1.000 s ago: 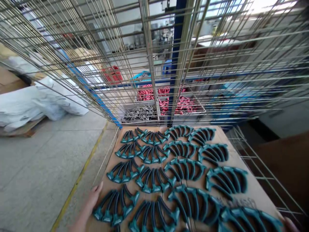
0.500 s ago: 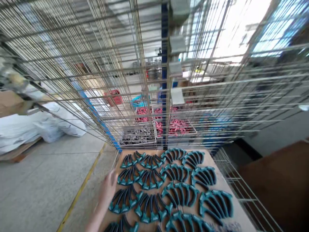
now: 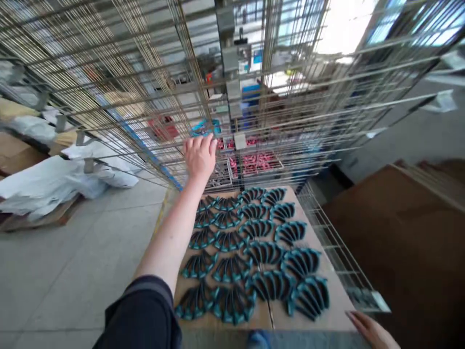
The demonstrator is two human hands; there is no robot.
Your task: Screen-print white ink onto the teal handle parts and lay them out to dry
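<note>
My left hand [image 3: 200,154] is raised at the end of an outstretched arm, in front of the wire rack [image 3: 174,160]. Its fingers are bent over, seemingly around a wire of the rack; the fingertips are hidden. My right hand [image 3: 372,329], partly cut off by the frame, has its fingers stretched out at the near right corner of a cardboard sheet [image 3: 337,310]. On that sheet lie fan-shaped groups of curved black pieces with teal ends [image 3: 232,303], set out in rows. Their exact kind is unclear.
Wire shelves rise in tiers above the cardboard. Beyond are crates of pink pieces [image 3: 256,164] and a red crate [image 3: 163,127]. White sacks [image 3: 69,179] lie on the left; a large brown cardboard surface [image 3: 392,232] stands on the right. A foot [image 3: 258,339] shows below.
My left hand has moved up and forward from the cardboard's left edge to the wire rack. My right hand has come into view. The view now takes in the cardboard's near edge.
</note>
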